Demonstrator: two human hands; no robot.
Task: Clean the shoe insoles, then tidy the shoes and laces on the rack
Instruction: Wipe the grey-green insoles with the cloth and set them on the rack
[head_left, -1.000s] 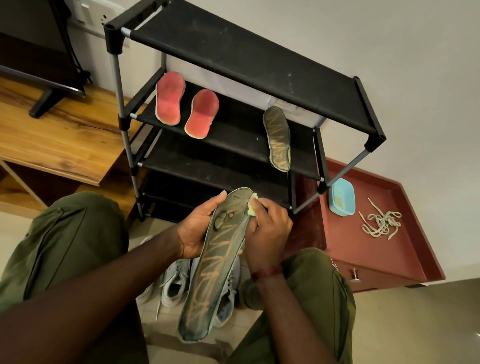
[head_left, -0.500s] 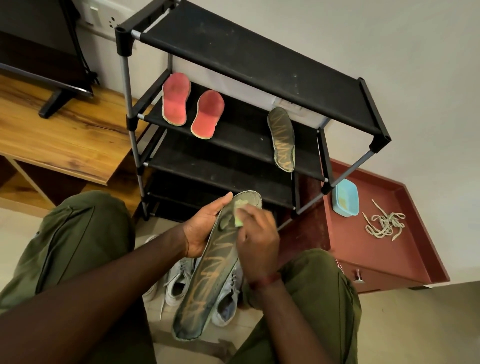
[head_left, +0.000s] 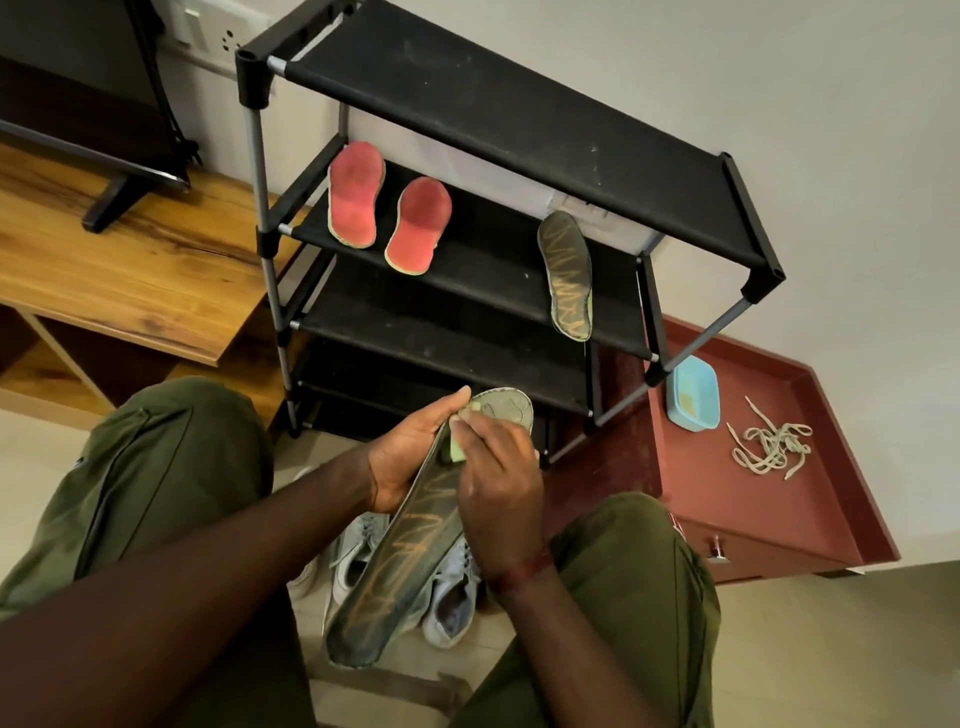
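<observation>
Cleaning step under way: our left hand (head_left: 410, 457) cups the dark insole (head_left: 410, 540) above the shoes (head_left: 447, 597), right hand (head_left: 493, 483) pinching a sponge (head_left: 460, 451) to it. Next: wipe heelward, then set it on the rack (head_left: 467, 270) shelf's right end; laces (head_left: 771, 447) untouched.

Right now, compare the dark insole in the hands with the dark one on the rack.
The held insole is gripped by the left hand and scrubbed by the right hand with a green sponge; the rack insole lies untouched, leaning on the second shelf. Both share orange zigzag markings.
</observation>
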